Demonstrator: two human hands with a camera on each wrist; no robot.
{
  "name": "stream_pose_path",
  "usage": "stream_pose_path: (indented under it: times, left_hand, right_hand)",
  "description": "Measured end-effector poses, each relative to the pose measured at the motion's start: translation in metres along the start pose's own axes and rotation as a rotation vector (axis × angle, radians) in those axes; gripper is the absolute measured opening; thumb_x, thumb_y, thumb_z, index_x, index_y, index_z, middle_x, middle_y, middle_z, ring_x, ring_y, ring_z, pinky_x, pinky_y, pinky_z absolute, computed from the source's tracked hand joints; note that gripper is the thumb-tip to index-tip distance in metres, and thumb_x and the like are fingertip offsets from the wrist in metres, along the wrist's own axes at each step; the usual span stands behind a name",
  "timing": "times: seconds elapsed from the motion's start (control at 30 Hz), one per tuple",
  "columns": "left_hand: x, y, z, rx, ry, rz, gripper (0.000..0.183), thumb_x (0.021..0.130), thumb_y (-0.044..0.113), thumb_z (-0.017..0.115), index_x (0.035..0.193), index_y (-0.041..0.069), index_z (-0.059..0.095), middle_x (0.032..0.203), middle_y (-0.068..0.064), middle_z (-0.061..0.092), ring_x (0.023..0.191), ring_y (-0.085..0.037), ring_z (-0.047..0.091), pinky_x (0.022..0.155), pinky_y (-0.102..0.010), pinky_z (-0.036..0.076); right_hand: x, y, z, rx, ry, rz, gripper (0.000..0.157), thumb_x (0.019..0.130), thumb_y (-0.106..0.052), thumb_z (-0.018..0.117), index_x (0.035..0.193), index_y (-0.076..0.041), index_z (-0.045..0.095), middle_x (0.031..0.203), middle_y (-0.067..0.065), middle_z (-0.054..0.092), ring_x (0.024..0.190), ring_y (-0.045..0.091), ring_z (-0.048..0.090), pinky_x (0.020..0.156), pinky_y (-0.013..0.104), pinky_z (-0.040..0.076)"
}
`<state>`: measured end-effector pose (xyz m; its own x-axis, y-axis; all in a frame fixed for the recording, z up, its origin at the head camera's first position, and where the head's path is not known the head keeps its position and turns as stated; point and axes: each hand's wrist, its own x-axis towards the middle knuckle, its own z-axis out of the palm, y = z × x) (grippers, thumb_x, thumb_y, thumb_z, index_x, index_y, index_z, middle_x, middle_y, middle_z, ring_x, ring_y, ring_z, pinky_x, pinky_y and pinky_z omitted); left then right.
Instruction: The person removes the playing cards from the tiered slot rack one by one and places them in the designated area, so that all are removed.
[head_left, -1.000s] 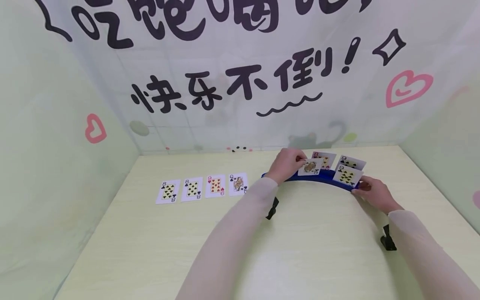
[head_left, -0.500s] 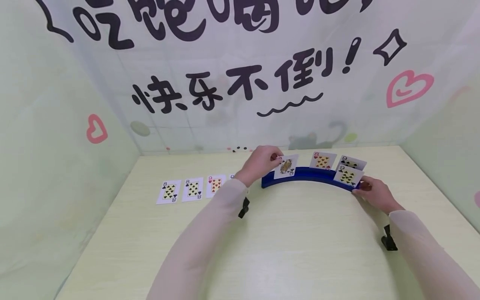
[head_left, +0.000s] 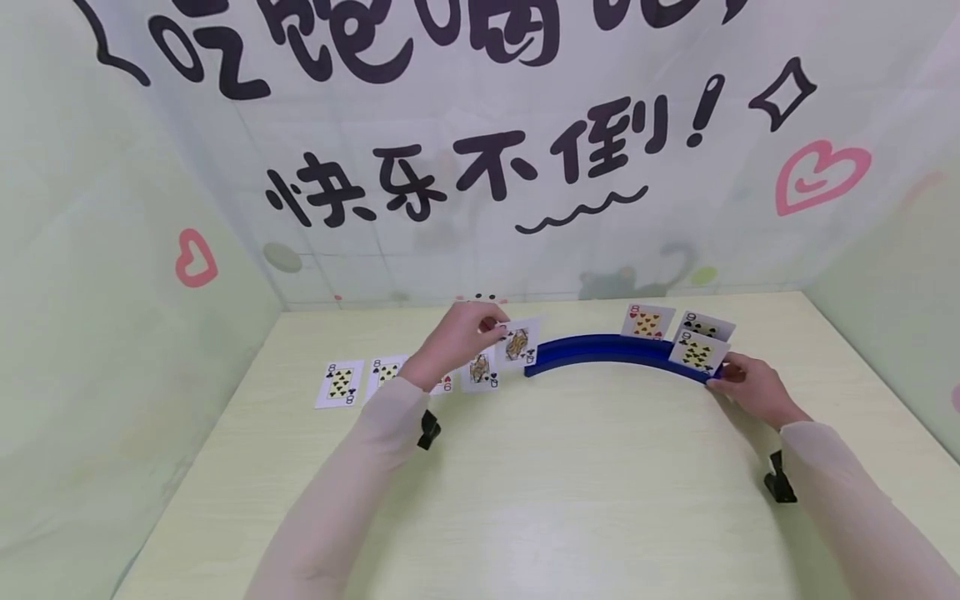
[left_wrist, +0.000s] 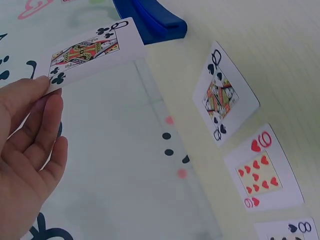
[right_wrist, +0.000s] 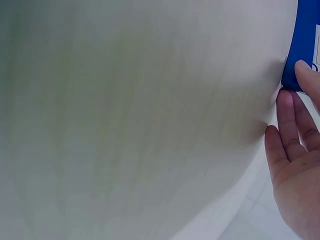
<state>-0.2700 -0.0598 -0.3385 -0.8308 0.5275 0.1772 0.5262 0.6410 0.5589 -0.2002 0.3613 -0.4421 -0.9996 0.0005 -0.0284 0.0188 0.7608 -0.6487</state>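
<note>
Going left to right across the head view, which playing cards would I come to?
Eight of clubs → eight of spades → nine of hearts, mostly hidden → queen of spades → queen of clubs → eight of hearts → two overlapping black nines.

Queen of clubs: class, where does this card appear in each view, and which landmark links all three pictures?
Head: the queen of clubs is just right of centre, pinched by the left hand.
Left wrist: upper left, lying aslant.
Right wrist: not in this picture.
Shared landmark: the blue card holder, right of centre in head, top in left wrist, upper right in right wrist.
</note>
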Motion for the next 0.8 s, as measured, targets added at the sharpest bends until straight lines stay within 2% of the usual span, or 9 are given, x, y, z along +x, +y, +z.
stream_pose_path:
  times: [0.07,0.17,0.2,0.37,0.67,0.8]
  left_hand:
    - [-0.007,-0.007,-0.006,0.001,-0.005,-0.006,0.016,0.089,0.012,0.061,0.102,0.006,0.067,0.089,0.000,0.065,0.079,-0.010,0.058,0.096,-0.037,0.038]
    - [-0.018,-0.017,-0.014,-0.005,-0.013,-0.021,0.017,0.088,0.011,0.061,0.103,0.004,0.066,0.089,-0.001,0.064,0.080,-0.012,0.057,0.073,-0.027,0.048]
    - [-0.022,-0.020,-0.017,-0.004,-0.012,-0.022,0.017,0.088,0.010,0.061,0.102,0.003,0.066,0.089,-0.001,0.064,0.079,-0.012,0.057,0.072,-0.026,0.048]
    - [-0.041,-0.036,-0.030,0.005,-0.019,-0.047,0.015,0.087,0.010,0.062,0.100,0.004,0.067,0.086,-0.002,0.064,0.078,-0.014,0.057,0.070,-0.028,0.048]
    - [-0.075,-0.062,-0.050,0.024,-0.034,-0.144,0.016,0.087,0.007,0.061,0.101,0.001,0.066,0.087,-0.005,0.063,0.078,-0.017,0.056,0.069,-0.031,0.047]
    - [-0.088,-0.074,-0.059,0.037,-0.062,-0.192,0.016,0.088,0.008,0.061,0.101,0.000,0.066,0.087,-0.006,0.062,0.078,-0.018,0.055,0.070,-0.031,0.046]
  right_hand:
    - [0.000,0.000,0.000,-0.001,0.000,-0.002,0.053,0.088,-0.013,0.061,0.126,0.016,0.039,0.108,0.033,0.053,0.097,0.043,0.052,0.085,0.054,0.040]
    - [0.000,0.000,0.000,0.003,0.001,-0.006,0.053,0.088,-0.013,0.061,0.126,0.016,0.039,0.108,0.033,0.053,0.097,0.043,0.052,0.085,0.054,0.040]
    - [-0.001,0.000,0.000,0.002,0.002,-0.008,0.053,0.088,-0.013,0.061,0.126,0.016,0.039,0.108,0.033,0.053,0.097,0.043,0.052,0.085,0.054,0.040]
    - [-0.001,0.001,0.000,0.006,-0.001,-0.002,0.054,0.088,-0.013,0.062,0.126,0.016,0.038,0.108,0.033,0.052,0.097,0.042,0.052,0.085,0.054,0.040]
    - [0.000,0.003,-0.001,0.009,-0.011,-0.011,0.056,0.088,-0.015,0.062,0.126,0.017,0.038,0.108,0.033,0.053,0.098,0.043,0.052,0.085,0.054,0.040]
    - [0.000,0.003,-0.001,0.008,-0.006,-0.017,0.055,0.088,-0.015,0.062,0.126,0.016,0.039,0.109,0.033,0.053,0.098,0.043,0.052,0.086,0.054,0.040]
